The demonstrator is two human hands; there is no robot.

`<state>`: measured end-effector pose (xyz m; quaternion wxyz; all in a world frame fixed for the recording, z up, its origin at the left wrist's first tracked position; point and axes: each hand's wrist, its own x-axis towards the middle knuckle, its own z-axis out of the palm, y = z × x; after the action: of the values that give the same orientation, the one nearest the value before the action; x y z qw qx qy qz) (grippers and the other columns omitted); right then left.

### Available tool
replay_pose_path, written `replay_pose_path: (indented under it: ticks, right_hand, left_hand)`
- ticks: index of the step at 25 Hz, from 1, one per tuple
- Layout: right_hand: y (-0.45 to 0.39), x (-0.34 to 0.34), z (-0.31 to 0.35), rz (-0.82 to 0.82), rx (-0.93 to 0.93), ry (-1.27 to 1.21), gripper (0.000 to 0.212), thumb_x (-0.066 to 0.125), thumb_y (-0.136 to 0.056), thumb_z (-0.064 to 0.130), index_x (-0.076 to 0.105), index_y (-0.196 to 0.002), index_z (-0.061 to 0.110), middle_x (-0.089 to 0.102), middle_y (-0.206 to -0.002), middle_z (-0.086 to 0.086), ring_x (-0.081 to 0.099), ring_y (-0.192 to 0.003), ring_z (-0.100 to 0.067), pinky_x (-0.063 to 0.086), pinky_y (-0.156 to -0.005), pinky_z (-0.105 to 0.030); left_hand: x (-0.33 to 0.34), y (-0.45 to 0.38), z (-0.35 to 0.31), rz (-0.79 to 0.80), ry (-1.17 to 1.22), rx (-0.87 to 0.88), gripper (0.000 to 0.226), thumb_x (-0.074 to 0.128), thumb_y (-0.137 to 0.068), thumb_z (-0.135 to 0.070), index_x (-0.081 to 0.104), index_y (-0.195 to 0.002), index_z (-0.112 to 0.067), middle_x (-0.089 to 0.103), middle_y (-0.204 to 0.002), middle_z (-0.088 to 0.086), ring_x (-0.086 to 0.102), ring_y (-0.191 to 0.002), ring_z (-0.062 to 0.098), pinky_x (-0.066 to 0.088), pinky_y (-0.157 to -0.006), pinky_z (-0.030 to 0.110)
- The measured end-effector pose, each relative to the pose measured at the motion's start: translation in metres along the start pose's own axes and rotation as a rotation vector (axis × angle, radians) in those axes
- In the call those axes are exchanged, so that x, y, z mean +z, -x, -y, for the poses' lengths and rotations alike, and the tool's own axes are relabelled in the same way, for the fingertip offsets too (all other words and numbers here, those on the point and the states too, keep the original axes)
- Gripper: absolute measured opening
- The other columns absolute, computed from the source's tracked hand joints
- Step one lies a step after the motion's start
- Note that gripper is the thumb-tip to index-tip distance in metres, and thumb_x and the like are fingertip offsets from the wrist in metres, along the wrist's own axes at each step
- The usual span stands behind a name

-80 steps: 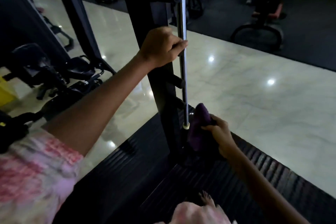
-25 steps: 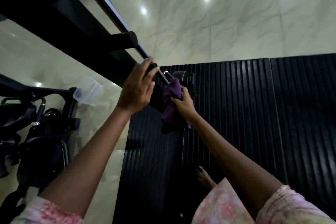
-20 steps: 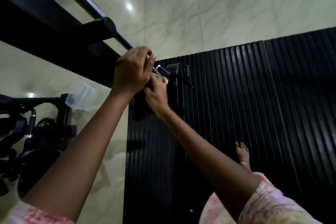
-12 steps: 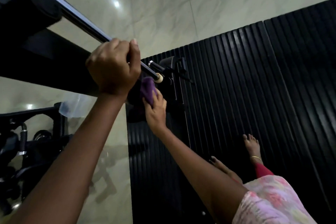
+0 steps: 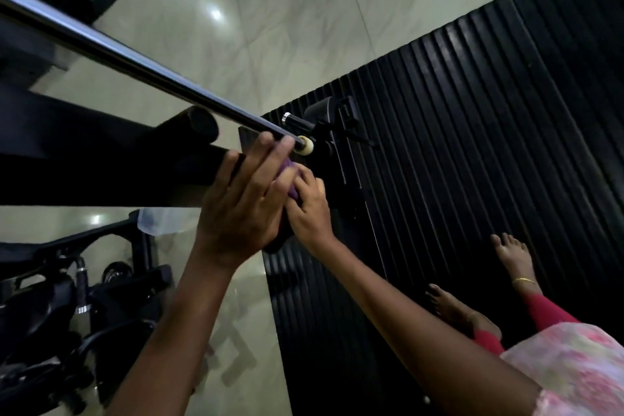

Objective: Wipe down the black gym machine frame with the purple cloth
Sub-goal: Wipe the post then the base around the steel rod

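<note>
A: Item one, writing or brand marks?
B: None readable. The black machine frame carries no legible label in this dim light.

A: Item two, left hand.
B: Left hand, centre of view, fingers extended and only loosely bent, reaching up toward the near end of the chrome rod. The fingertips lie at the rod just short of its pale end cap. Whether they actually touch the rod, I cannot tell. It grips nothing that shows.

A: Item three, right hand.
B: Right hand, just right of the left and partly behind it. Fingers curled, pinching the purple cloth.

A: Item four, the cloth's location.
B: Bunched between the two hands, only a small purple patch showing, held at the base of the frame below the rod's end cap. Contact with the frame is hidden by the left hand.

A: Item five, surroundings.
B: Black ribbed mat on the right, with two bare feet on it. Pale marble floor on the far side. Dark equipment near left.
</note>
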<state>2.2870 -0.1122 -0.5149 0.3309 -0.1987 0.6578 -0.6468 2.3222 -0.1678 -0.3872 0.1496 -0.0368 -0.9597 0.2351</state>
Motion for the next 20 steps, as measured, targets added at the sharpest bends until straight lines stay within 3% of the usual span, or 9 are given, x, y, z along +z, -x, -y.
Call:
replay_pose_path:
  ticks: [2, 4, 8, 11, 15, 16, 18, 19, 20]
  right_hand:
    - [-0.006, -0.003, -0.029, 0.002, 0.089, 0.026, 0.045, 0.048, -0.09, 0.03, 0.053, -0.134, 0.02, 0.047, -0.137, -0.001, 0.043, -0.11, -0.026, 0.042, -0.088, -0.036]
    - [-0.011, -0.005, -0.062, 0.012, 0.21, 0.024, 0.04, 0.051, -0.095, 0.021, 0.051, -0.135, 0.02, 0.046, -0.138, 0.0, 0.042, -0.114, -0.027, 0.039, -0.094, -0.036]
    - [-0.037, -0.015, -0.109, 0.017, 0.485, 0.038, 0.036, 0.051, -0.095, 0.028, 0.055, -0.131, 0.025, 0.05, -0.134, 0.0, 0.049, -0.117, -0.029, 0.04, -0.098, -0.039]
    - [-0.03, -0.012, -0.091, 0.015, 0.318, 0.038, 0.037, 0.056, -0.092, 0.019, 0.058, -0.129, 0.02, 0.052, -0.133, 0.0, 0.048, -0.114, -0.023, 0.039, -0.096, -0.035]
    - [-0.01, 0.001, -0.077, -0.045, 0.042, -0.037, 0.042, 0.058, -0.087, 0.011, 0.058, -0.13, 0.016, 0.051, -0.133, -0.004, 0.045, -0.106, -0.024, 0.04, -0.088, -0.03]
    - [-0.014, 0.001, -0.089, -0.057, 0.051, -0.019, 0.041, 0.057, -0.089, 0.012, 0.057, -0.13, 0.015, 0.05, -0.133, -0.004, 0.045, -0.106, -0.023, 0.041, -0.086, -0.026]
    - [-0.025, -0.005, -0.124, -0.058, 0.257, -0.053, 0.037, 0.053, -0.094, 0.012, 0.054, -0.131, 0.009, 0.05, -0.133, -0.006, 0.046, -0.106, -0.017, 0.038, -0.082, -0.009]
    - [-0.033, -0.008, -0.143, -0.047, 0.402, -0.078, 0.036, 0.051, -0.096, 0.012, 0.054, -0.132, 0.007, 0.05, -0.133, -0.009, 0.048, -0.11, -0.018, 0.039, -0.083, -0.008]
    - [-0.04, -0.011, -0.16, -0.026, 0.518, -0.051, 0.035, 0.05, -0.097, 0.015, 0.054, -0.131, 0.008, 0.05, -0.133, -0.01, 0.05, -0.114, -0.023, 0.041, -0.088, -0.016]
  left_hand:
    - [0.016, 0.013, 0.003, 0.22, -0.025, -0.07, 0.019, 0.043, -0.093, -0.006, 0.059, -0.104, -0.003, 0.056, -0.127, 0.019, 0.044, -0.129, 0.034, 0.015, -0.117, 0.042]
    - [0.027, 0.009, -0.003, 0.445, -0.188, -0.192, 0.021, 0.052, -0.089, -0.013, 0.06, -0.104, -0.001, 0.065, -0.106, 0.018, 0.056, -0.112, 0.037, 0.02, -0.112, 0.047]
    - [0.044, -0.009, -0.029, 0.901, -0.485, -0.144, 0.061, 0.049, -0.086, -0.054, 0.044, -0.127, -0.008, 0.054, -0.119, 0.008, 0.047, -0.116, 0.028, 0.024, -0.111, 0.045]
    - [0.056, -0.014, -0.03, 0.908, -0.509, -0.096, 0.05, 0.052, -0.087, -0.049, 0.048, -0.12, -0.012, 0.051, -0.112, 0.006, 0.047, -0.108, 0.024, 0.037, -0.101, 0.038]
    - [0.065, -0.015, -0.025, 0.894, -0.487, -0.137, 0.044, 0.056, -0.082, -0.053, 0.054, -0.108, -0.017, 0.049, -0.105, 0.002, 0.046, -0.101, 0.02, 0.038, -0.089, 0.033]
    - [0.065, -0.015, -0.024, 0.899, -0.488, -0.144, 0.048, 0.058, -0.08, -0.055, 0.054, -0.107, -0.017, 0.049, -0.104, 0.003, 0.046, -0.101, 0.02, 0.037, -0.089, 0.034]
    - [0.065, -0.013, -0.024, 0.915, -0.497, -0.152, 0.051, 0.06, -0.078, -0.057, 0.055, -0.106, -0.015, 0.049, -0.103, 0.004, 0.045, -0.1, 0.021, 0.036, -0.09, 0.035]
    - [0.065, -0.012, -0.025, 0.923, -0.508, -0.155, 0.051, 0.06, -0.079, -0.056, 0.055, -0.107, -0.014, 0.048, -0.103, 0.004, 0.045, -0.1, 0.021, 0.036, -0.091, 0.035]
    - [0.068, -0.012, -0.027, 0.931, -0.519, -0.156, 0.049, 0.059, -0.08, -0.055, 0.053, -0.107, -0.015, 0.048, -0.104, 0.004, 0.045, -0.1, 0.021, 0.036, -0.092, 0.035]
